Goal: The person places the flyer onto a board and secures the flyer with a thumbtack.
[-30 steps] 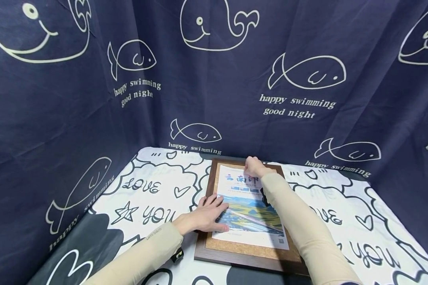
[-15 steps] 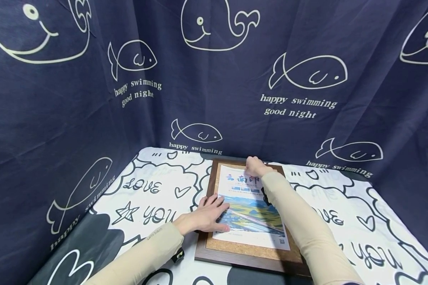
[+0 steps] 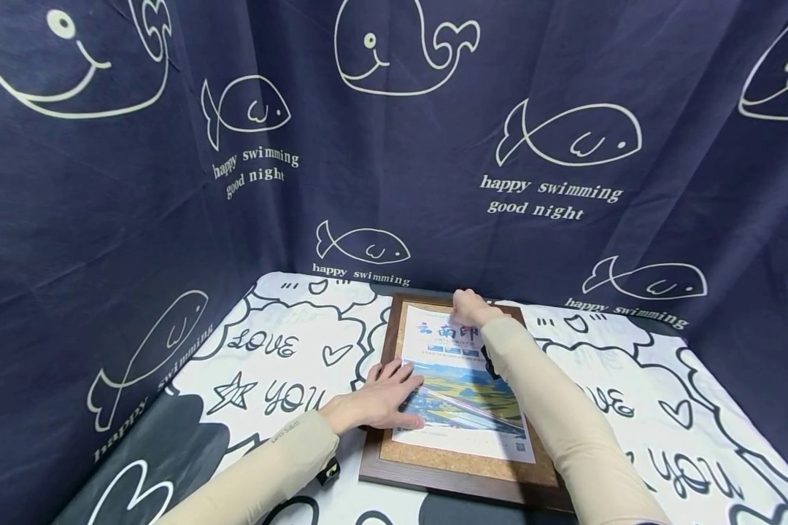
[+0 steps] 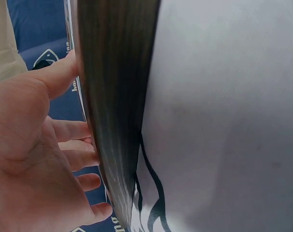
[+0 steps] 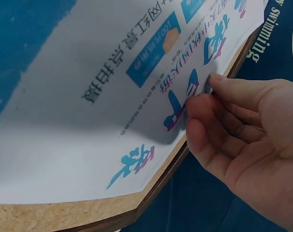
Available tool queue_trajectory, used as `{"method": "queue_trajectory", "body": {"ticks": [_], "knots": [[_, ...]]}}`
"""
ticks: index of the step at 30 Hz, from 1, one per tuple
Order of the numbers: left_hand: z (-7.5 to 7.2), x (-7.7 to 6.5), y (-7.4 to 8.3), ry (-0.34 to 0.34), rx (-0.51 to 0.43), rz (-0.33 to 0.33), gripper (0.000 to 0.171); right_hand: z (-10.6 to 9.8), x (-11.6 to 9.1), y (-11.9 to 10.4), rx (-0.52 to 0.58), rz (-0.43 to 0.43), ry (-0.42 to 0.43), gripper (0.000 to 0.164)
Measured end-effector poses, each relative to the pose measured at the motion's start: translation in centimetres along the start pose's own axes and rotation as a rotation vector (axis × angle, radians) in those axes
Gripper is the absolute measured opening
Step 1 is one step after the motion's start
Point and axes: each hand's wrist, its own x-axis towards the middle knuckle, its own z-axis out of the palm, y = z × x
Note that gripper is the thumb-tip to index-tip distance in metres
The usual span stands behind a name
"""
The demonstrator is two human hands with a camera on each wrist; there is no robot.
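A framed cork board [image 3: 446,462] lies on the table, with a printed poster [image 3: 462,386] of a coloured landscape and Chinese characters spread over it. My left hand [image 3: 386,399] rests with spread fingers on the poster's left side, its palm over the frame's left edge. In the left wrist view its fingers reach past the dark wooden frame [image 4: 115,96]. My right hand [image 3: 474,309] is at the poster's top, fingers curled. Seen from the right wrist, thumb and index finger pinch a small dark thing [image 5: 207,87] against the poster, apparently a pushpin, mostly hidden by the fingertips.
A white and black patterned cloth [image 3: 269,321] covers the table beneath the board. Dark blue curtains [image 3: 381,175] with fish drawings hang close behind the board's far edge and along the left and right sides.
Both hands, the poster and the board keep their places. Only a very slight shift of the whole head view shows.
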Motion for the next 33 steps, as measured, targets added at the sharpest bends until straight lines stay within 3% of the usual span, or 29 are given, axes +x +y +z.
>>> {"method": "queue_trajectory", "body": {"ticks": [6,14,20,33], "knots": [[0.0,0.1,0.0,0.002,-0.002,0.007,0.076,-0.1,0.0,-0.1,-0.012,0.01,-0.016,0.018],[0.2,0.2,0.0,-0.002,-0.006,0.007,0.076,0.1,-0.1,0.1,0.012,0.001,0.001,0.014],[0.2,0.1,0.0,-0.006,-0.011,0.003,0.075,0.4,-0.2,0.6,0.094,-0.001,0.031,0.009],[-0.1,0.0,0.0,-0.005,-0.011,0.009,0.075,0.2,-0.5,1.4,0.168,-0.038,-0.04,0.011]]}}
